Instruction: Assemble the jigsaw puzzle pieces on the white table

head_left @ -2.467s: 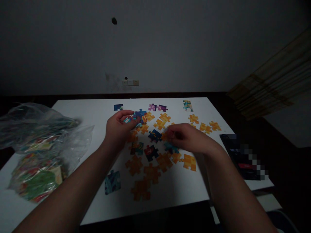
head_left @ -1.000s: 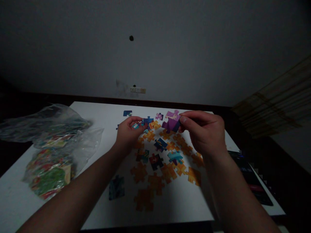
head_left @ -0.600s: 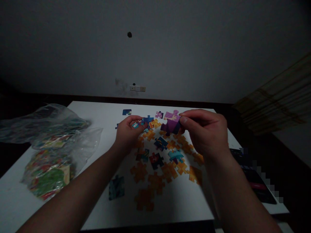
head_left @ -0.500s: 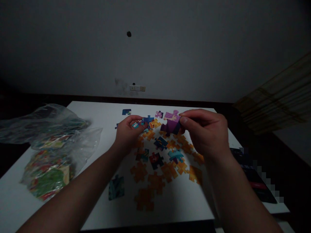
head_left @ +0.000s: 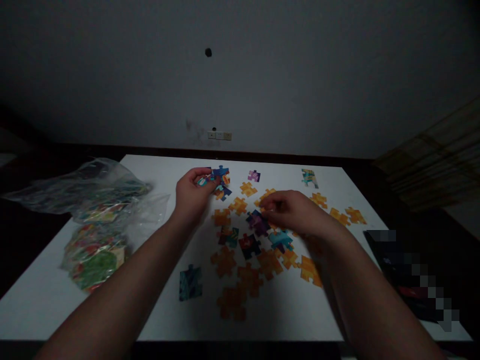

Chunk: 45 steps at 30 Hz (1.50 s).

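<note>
On the white table (head_left: 150,170) lie several loose puzzle pieces, many orange side up (head_left: 233,302). My left hand (head_left: 192,194) is raised over the far middle of the table, with its fingers closed on a small joined cluster of blue pieces (head_left: 219,177). My right hand (head_left: 294,214) is low over the scatter, palm down. Its fingertips pinch the edge of a dark purple piece (head_left: 256,222) that rests on the table among the others. A teal piece (head_left: 190,283) lies alone near the front.
Clear plastic bags with colourful puzzle pieces (head_left: 98,220) lie on the table's left side. A dark flat object (head_left: 403,270) lies at the right edge. A pale piece (head_left: 309,177) and a small purple piece (head_left: 254,175) lie at the far side.
My right hand has come down from in front of me to the table with the purple piece. My left hand kept its blue cluster and moved slightly further away.
</note>
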### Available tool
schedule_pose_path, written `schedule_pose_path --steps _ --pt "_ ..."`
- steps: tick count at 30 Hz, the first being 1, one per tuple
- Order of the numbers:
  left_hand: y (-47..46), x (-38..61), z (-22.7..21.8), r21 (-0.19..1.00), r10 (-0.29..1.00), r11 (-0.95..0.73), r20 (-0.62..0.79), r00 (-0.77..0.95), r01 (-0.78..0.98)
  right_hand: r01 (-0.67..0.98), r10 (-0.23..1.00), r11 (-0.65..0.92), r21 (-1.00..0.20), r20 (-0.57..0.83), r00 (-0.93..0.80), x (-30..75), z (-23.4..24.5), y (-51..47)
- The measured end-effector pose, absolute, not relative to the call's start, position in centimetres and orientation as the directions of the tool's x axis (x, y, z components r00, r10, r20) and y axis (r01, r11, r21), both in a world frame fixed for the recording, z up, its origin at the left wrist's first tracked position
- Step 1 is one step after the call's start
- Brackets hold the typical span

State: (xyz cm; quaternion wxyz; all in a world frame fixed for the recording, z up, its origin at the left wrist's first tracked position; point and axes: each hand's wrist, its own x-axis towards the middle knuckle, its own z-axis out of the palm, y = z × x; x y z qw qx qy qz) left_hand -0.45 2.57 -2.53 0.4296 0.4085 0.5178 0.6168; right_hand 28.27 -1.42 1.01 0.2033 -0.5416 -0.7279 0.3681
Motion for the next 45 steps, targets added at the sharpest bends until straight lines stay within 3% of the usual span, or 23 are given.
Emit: schedule_pose_path --steps 4,7,14,19,21,23,25,26,28,31,36,38,40,43,45 --pt "2.9 -0.7 -2.7 0.992 0.939 -0.080 0.040 -0.340 -0.103 0.847 0.982 0.177 -0.501 0.034 -0.185 27.4 0.0 1.4" --pt "2.7 -0.5 -2.8 0.991 0.949 -0.084 0.047 -0.312 -0.107 0.909 0.976 0.217 -0.356 0.101 -0.193 26.0 -0.3 4.9" --pt "2.6 -0.6 -3.1 0.993 0.950 -0.108 0.087 -0.301 -0.054 0.913 0.975 0.220 -0.343 0.058 -0.213 23.9 -1.7 9.7" --pt "2.6 -0.2 -3.1 0.991 0.956 -0.099 0.070 -0.285 -0.091 0.904 0.988 0.152 -0.399 0.097 -0.123 24.1 -1.5 8.3" --pt "2.5 -0.1 -3.0 0.990 0.959 -0.096 0.064 -0.277 -0.102 0.869 0.986 0.141 -0.474 0.146 -0.081 24.5 -1.1 7.0" --pt "2.5 0.1 -2.9 0.992 0.956 -0.098 0.070 -0.284 -0.085 0.727 0.979 0.131 -0.674 0.202 0.011 25.0 -0.4 5.2" --pt "2.4 0.2 -2.8 0.993 0.956 -0.093 0.068 -0.287 -0.072 0.440 0.967 0.149 -0.886 0.223 0.122 25.5 0.5 3.1" --pt "2.4 0.2 -2.7 0.994 0.958 -0.087 0.064 -0.280 -0.073 0.304 0.964 0.171 -0.937 0.222 0.143 25.7 1.1 2.0" --pt "2.3 0.3 -2.6 0.994 0.963 -0.078 0.055 -0.263 -0.077 0.155 0.956 0.230 -0.961 0.253 0.150 25.9 2.6 0.0" --pt "2.2 0.4 -2.5 0.995 0.963 -0.077 0.058 -0.262 -0.063 0.109 0.934 0.313 -0.944 0.327 0.145 25.7 4.7 -1.9" --pt "2.0 0.6 -2.6 0.997 0.972 -0.064 0.055 -0.230 -0.033 0.253 0.927 0.350 -0.902 0.373 0.046 25.3 4.8 -1.8" --pt "1.7 0.8 -2.7 0.999 0.984 -0.033 0.031 -0.178 -0.007 0.415 0.949 0.315 -0.853 0.281 -0.144 25.8 3.5 -1.1" --pt "1.3 1.1 -2.8 1.000 0.995 -0.015 0.016 -0.100 0.005 0.627 0.934 0.307 -0.716 0.100 -0.343 26.4 2.2 -0.5" --pt "0.4 1.8 -2.7 0.998 0.997 -0.016 0.021 0.071 -0.059 0.817 0.919 0.329 -0.473 -0.039 -0.393 27.1 1.2 -0.1" --pt "-0.2 2.2 -2.7 0.993 0.986 -0.009 0.028 0.163 -0.116 0.793 0.928 0.327 -0.513 0.017 -0.372 27.2 1.3 -0.2"
